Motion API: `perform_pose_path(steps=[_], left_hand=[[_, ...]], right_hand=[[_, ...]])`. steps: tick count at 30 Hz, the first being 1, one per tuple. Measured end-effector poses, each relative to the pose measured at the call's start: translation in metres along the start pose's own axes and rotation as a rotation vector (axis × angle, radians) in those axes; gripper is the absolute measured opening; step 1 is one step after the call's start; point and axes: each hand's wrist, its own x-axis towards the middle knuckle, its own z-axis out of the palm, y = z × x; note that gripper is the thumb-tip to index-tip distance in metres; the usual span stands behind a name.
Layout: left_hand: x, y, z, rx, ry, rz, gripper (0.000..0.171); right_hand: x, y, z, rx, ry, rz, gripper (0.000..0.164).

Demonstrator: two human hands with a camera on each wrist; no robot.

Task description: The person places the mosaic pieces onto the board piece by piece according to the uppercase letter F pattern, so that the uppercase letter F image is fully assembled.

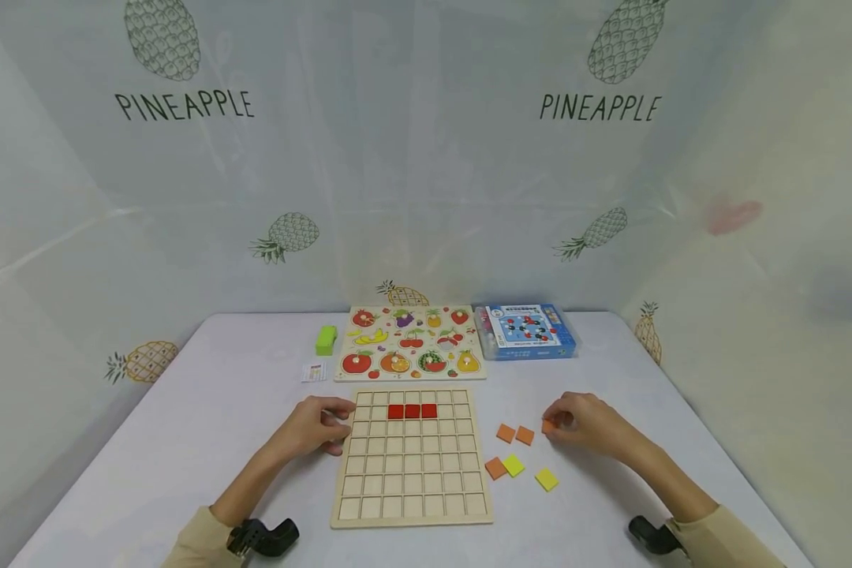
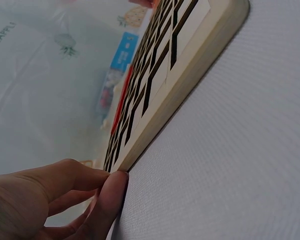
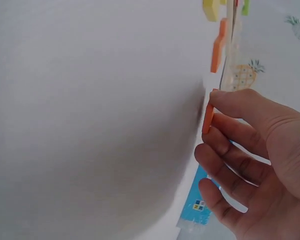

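A square orange tile (image 3: 208, 116) is pinched between the thumb and fingers of my right hand (image 1: 584, 424), just over the table at the right. My left hand (image 1: 314, 426) grips the left edge of the wooden grid board (image 1: 412, 522), thumb and forefinger at its rim in the left wrist view. Three red tiles (image 1: 412, 411) sit side by side in the second row of the board. Between the board and my right hand lie three more orange tiles (image 1: 506, 433) and two yellow tiles (image 1: 547, 479), one yellow touching an orange.
Behind the board lies a fruit puzzle (image 1: 412, 341), with a blue boxed set (image 1: 532, 333) to its right. A green block (image 1: 326, 340) and a small printed card (image 1: 314, 372) are on its left. A pineapple-print curtain (image 1: 426, 158) hangs behind the table.
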Motion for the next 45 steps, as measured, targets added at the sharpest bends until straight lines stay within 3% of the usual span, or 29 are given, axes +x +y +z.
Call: perform_pose_path(steps=[12,30,45], left_hand=[[-0.001,0.001,-0.001,-0.005,-0.010,0.011,0.041],[0.000,-0.002,0.000,-0.016,-0.011,0.010,0.042],[0.000,-0.001,0.000,-0.012,-0.007,0.006,0.042]], right_hand=[[0.018,-0.021,-0.009,0.014,0.002,-0.011,0.020],[0.056,-0.073,0.012,0.055,-0.041,-0.081,0.021],[0.087,-0.114,0.033,0.070,-0.056,-0.229,0.020]])
